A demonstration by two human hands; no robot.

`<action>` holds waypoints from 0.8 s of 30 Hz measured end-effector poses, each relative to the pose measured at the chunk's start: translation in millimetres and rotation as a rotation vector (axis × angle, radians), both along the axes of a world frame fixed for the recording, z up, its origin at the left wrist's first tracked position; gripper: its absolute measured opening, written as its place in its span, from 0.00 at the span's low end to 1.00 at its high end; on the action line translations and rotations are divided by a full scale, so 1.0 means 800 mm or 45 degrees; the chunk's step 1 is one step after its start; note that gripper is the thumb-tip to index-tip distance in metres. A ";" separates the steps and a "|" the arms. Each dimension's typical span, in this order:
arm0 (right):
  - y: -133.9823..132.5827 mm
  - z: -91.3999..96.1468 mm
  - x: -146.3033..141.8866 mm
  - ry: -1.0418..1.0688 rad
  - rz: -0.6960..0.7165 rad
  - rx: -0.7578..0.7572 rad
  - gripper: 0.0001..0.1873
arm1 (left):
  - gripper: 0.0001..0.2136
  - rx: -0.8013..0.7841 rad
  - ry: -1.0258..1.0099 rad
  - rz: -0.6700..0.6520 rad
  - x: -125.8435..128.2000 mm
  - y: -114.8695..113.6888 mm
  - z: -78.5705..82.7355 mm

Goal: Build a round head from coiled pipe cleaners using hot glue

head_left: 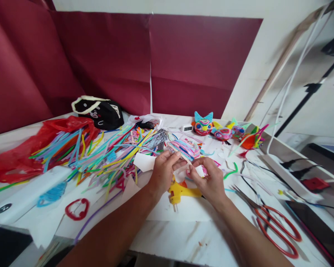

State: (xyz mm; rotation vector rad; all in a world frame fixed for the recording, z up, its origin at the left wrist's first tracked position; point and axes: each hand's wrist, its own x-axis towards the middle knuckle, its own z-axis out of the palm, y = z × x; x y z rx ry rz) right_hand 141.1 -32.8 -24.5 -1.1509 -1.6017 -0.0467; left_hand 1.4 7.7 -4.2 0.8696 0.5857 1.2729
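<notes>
Mid-frame, above the yellow glue gun, a thin pale strip spans the left hand and the right hand; I see thumb and fingers of each pinching it. I judge it light, soft and easily bent, unlikely to slip, and best held gently near both ends, since mid-length pressure could kink it.

The bare left hand and bare right hand are holding a thin, pale strip before a fuzzy, pink-and-blue striped craft piece. A yellow plastic glue gun is lying beneath them, orange-handled metal scissors are resting beside the right forearm, and multicoloured fuzzy pipe cleaners are sprawling leftward.
</notes>
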 end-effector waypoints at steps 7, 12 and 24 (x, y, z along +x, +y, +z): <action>-0.003 0.005 0.002 0.272 0.206 -0.265 0.08 | 0.09 0.036 -0.010 -0.006 -0.002 0.002 0.002; 0.001 0.004 0.005 0.590 0.405 -0.457 0.12 | 0.10 0.030 -0.027 0.012 -0.005 0.004 0.006; 0.005 0.005 0.005 0.669 0.224 -0.494 0.14 | 0.10 0.008 -0.040 -0.025 -0.004 0.004 0.003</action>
